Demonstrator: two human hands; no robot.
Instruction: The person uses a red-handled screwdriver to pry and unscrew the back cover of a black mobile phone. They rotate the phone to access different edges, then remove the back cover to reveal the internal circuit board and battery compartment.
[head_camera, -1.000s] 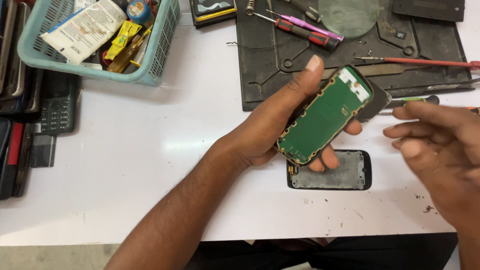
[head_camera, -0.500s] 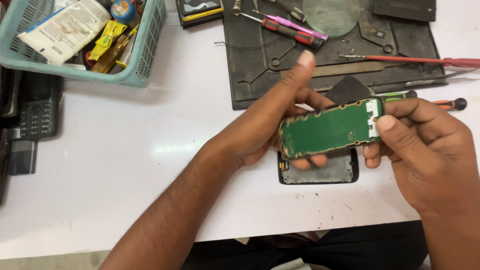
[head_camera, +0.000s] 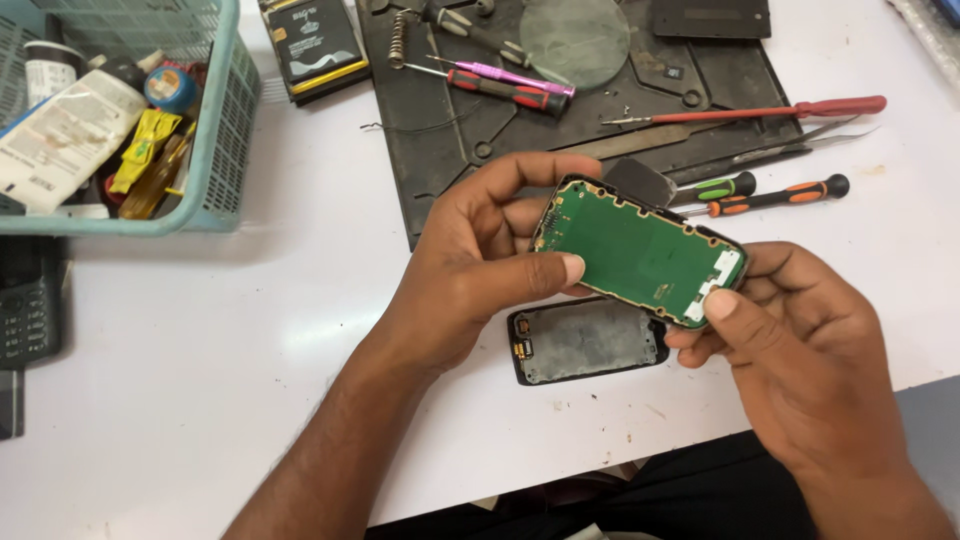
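Head camera looks down on my two hands, which hold a green circuit board (head_camera: 640, 252) a little above the white desk (head_camera: 250, 330). My left hand (head_camera: 480, 270) has its grip clamped on the left end of the board: the thumb presses on the green face near the lower edge and the other fingers curl behind the upper edge. My right hand (head_camera: 790, 340) has its grip clamped on the right end, with the thumb lying on the white patch at that corner and the fingers below the board. The board is tilted, its left end higher in the picture than its right end, and its green side faces up to me. Directly under the board, flat on the desk, lies a black phone frame (head_camera: 588, 342) with a grey inner plate; the board does not touch it. Behind my hands there is a dark work mat (head_camera: 440, 110), and on it lie a red and black screwdriver (head_camera: 510, 90), a pink screwdriver (head_camera: 515, 75) just beside it, and a round grey disc (head_camera: 575, 40). To the right of the mat I see a long red-handled tool (head_camera: 790, 110) and an orange and black screwdriver (head_camera: 775, 196). At the far left stands a teal plastic basket (head_camera: 222, 130) with tubes and small packets inside, well apart from my hands.
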